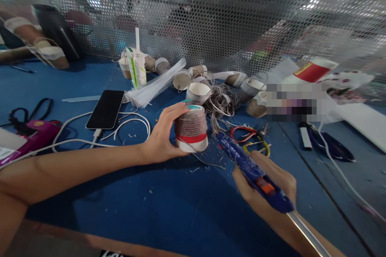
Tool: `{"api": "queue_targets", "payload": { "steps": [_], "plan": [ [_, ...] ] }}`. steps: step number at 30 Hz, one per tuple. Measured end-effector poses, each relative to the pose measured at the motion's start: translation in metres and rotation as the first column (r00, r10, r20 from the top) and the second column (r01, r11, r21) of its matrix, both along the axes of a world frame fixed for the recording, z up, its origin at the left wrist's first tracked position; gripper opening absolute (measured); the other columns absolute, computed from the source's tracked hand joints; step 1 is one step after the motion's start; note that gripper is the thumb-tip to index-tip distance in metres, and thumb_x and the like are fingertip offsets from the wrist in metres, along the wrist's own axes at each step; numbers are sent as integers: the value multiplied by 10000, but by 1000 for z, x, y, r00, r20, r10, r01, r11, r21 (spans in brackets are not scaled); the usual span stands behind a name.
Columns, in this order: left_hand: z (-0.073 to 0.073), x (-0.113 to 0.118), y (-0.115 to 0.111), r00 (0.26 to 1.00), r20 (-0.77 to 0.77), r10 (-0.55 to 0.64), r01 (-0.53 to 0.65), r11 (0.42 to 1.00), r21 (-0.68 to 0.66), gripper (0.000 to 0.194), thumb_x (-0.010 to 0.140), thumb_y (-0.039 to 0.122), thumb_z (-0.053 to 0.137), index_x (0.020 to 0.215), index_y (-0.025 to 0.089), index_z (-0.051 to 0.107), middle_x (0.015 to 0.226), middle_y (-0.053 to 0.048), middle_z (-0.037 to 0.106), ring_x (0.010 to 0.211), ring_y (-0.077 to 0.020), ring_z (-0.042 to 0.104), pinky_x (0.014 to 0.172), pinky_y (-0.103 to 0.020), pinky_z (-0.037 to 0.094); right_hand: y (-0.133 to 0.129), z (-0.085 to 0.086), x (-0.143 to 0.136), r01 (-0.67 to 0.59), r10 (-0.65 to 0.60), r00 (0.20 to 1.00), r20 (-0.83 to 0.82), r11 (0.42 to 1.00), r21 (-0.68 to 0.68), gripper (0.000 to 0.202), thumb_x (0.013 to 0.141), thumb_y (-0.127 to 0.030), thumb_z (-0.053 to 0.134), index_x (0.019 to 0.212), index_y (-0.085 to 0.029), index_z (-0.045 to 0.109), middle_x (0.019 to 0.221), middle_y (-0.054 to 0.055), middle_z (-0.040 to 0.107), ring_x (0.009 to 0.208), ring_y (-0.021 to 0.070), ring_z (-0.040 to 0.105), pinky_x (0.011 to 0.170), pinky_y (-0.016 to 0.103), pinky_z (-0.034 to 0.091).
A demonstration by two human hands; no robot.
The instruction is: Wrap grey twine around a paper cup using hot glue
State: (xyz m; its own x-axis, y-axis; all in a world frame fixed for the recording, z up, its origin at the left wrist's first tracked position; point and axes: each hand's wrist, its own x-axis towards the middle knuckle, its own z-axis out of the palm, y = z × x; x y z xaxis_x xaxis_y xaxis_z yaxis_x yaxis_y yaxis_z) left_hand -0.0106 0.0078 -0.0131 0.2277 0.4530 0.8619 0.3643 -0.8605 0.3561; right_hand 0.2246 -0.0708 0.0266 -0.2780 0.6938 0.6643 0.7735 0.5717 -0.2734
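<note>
My left hand (167,134) is closed around an upside-down paper cup (193,126), fingers over its top and thumb by its lower rim. Grey-brown cord is wound round the upper part of the cup; below it run a red band and a bare white rim. A loose cord end trails from the cup onto the table. My right hand (271,176) grips a blue glue gun (253,172), its nozzle pointing toward the cup with a gap between them. A clear glue stick (307,233) sticks out of the gun's rear end.
Behind the cup lie a tangle of grey cord (223,100), several cord-wrapped cups and a bundle of clear glue sticks (157,84). Scissors (250,136) rest beyond the glue gun. At left are a phone (105,109) on a white cable and a purple tool (39,136). A perforated metal screen (181,16) borders the table.
</note>
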Motion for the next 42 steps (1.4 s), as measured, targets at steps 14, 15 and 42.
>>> {"api": "queue_targets", "payload": {
  "steps": [14,15,42],
  "plan": [
    [0,3,3,999,4,43,-41,984,-171,834,646,334,782,1359,225,366,1259,-120,524,1147,-281,529,976,-473,485,58,20,85,24,32,912,410,991,-131,415,728,-595,706,741,-221,525,703,56,559,610,202,549,509,314,423],
    [-1,3,3,999,7,40,-38,982,-185,838,644,334,782,1361,227,362,1262,-120,522,1152,-283,529,981,-474,484,57,26,88,-10,72,917,393,987,-158,413,732,-603,701,779,-215,566,719,72,590,625,212,576,523,327,456],
    [-7,1,13,966,214,-144,227,869,-440,744,631,268,756,1285,220,404,1234,-110,510,1135,-280,556,1015,-496,460,44,36,-15,-369,-5,838,-545,730,-575,358,822,-316,638,743,-253,294,667,-62,565,417,63,471,371,211,357]
  ]
}}
